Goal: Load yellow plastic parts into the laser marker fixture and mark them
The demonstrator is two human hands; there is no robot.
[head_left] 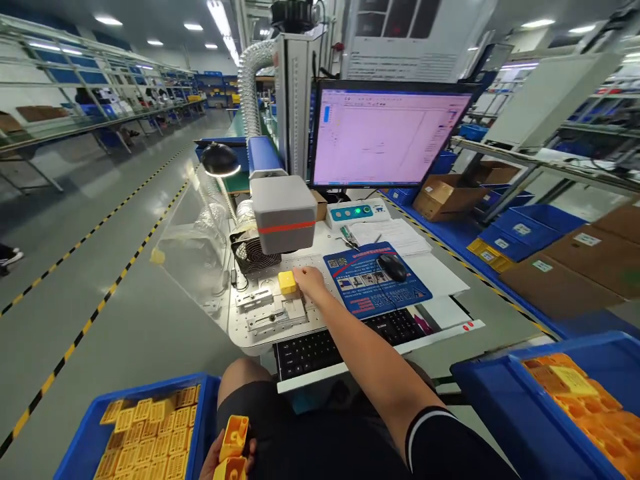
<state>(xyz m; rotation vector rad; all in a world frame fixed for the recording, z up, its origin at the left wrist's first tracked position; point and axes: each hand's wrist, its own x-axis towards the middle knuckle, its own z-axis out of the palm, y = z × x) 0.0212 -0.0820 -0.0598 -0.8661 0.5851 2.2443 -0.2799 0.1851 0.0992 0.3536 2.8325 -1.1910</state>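
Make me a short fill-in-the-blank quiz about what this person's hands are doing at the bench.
1. The right hand touches a small ____ block on the metal fixture.
2. The left hand holds yellow parts beside a ____ bin.
3. The mouse rests on a blue ____.

Missing words: yellow; blue; mat

The left hand (223,460) is cut off by the bottom edge, as is the lower yellow part (231,469) it grips (its shape cannot be told). Text on the monitor (385,137) is too blurred to read, and both blue bins run out of frame
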